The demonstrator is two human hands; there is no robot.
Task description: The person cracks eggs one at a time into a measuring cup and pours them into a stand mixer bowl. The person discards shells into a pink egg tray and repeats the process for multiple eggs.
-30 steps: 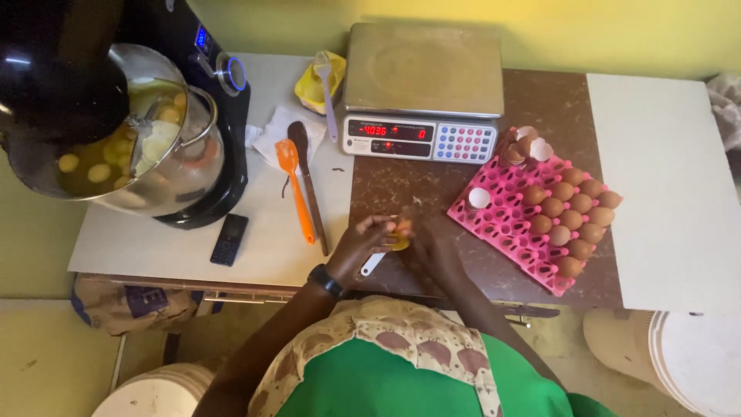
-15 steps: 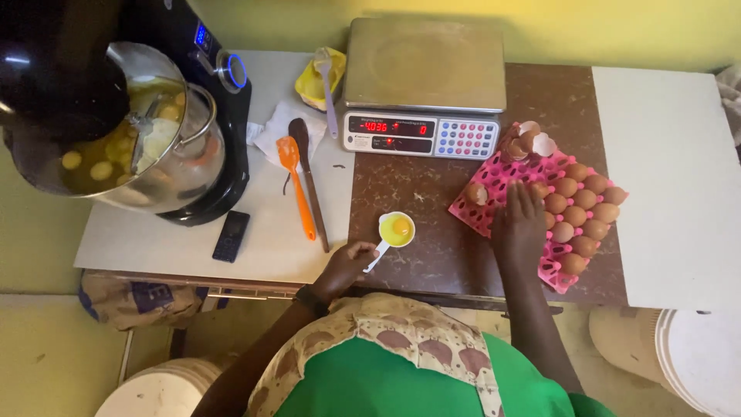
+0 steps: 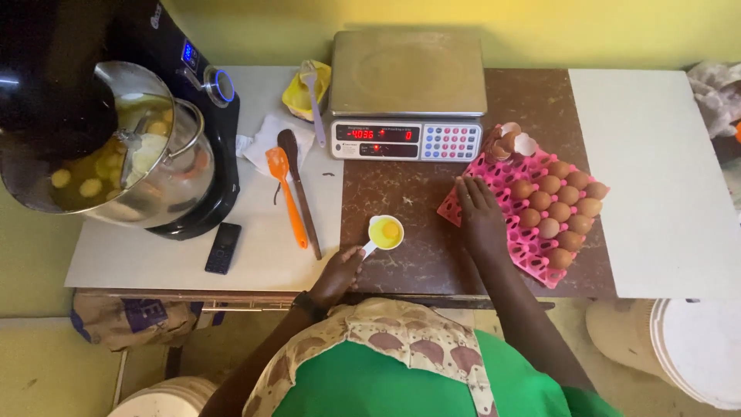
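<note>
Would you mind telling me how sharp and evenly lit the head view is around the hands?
Head view: light is soft and even, shadows faint; the left hand at the white cup and the right hand on the pink egg tray are sharp; glare streaks the mixer bowl; edges bend slightly.

Stand mixer at left, steel bowl holding yolks. Black phone beside it. Orange spatula and wooden spoon side by side. Digital scale at centre back. Broken eggshells right of scale.
</note>
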